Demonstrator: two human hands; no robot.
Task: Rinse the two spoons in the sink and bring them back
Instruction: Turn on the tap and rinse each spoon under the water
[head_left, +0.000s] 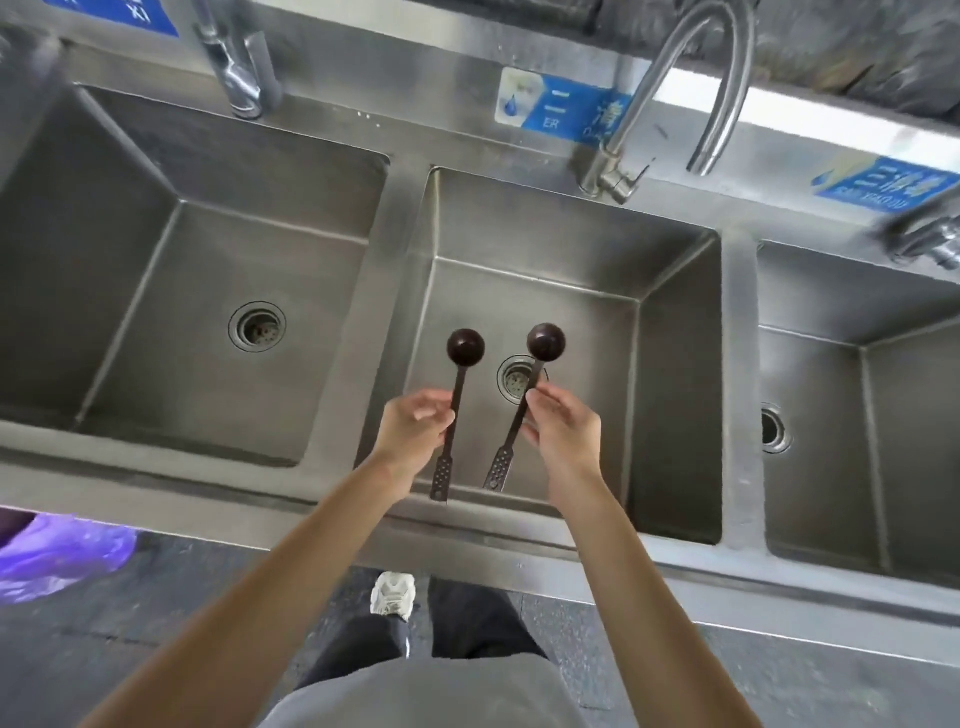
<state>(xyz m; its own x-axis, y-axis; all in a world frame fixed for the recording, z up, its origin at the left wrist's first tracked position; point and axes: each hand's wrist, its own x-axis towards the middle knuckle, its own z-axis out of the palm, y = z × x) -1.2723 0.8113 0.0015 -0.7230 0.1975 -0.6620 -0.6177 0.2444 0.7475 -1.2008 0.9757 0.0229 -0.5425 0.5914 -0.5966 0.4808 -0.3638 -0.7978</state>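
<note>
Brushed steel all round: three square basins, and both hands are over the middle basin (675, 374). Two dark, slim spoons with round bowls and dotted flat handle ends. The left hand (415, 423) pinches the left spoon (457, 410) mid-handle, fingers closed on it. The right hand (563, 428) clamps the right spoon (524, 400) likewise, tilted, its bowl above the drain (514, 382). The curved faucet (691, 88) stands behind.
</note>
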